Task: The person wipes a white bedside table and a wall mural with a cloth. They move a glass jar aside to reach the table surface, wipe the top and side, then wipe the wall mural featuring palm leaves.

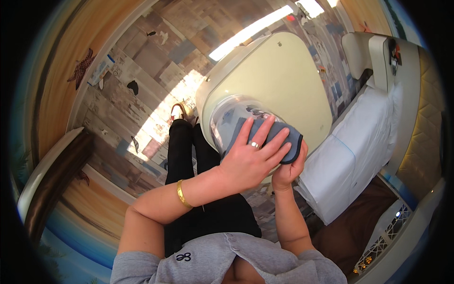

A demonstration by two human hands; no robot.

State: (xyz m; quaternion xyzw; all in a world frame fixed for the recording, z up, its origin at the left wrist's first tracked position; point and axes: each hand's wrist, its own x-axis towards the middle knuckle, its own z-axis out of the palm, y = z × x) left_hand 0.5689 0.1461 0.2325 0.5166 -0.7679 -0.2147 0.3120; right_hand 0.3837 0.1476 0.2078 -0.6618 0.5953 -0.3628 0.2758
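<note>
A folded grey-blue cloth with dark edging (pixel 293 145) lies over a clear, round, see-through container (pixel 227 113) at the near end of a cream-topped table (pixel 283 78). My left hand (pixel 250 156), with a ring on one finger, presses the cloth against the container, its fingers spread across it. On the other side, my right hand (pixel 291 168) grips the container's near right edge beside the cloth's corner; its fingertips are partly hidden behind the cloth. Something patterned shows through the clear wall, too distorted to name.
White folded bedding (pixel 337 152) lies along the right, near a white armrest-like part (pixel 379 64). A brown and white curved furniture edge (pixel 56 181) stands at left. Sunlight falls on the patchwork-patterned floor (pixel 142 60). My legs (pixel 181 152) are left of the table.
</note>
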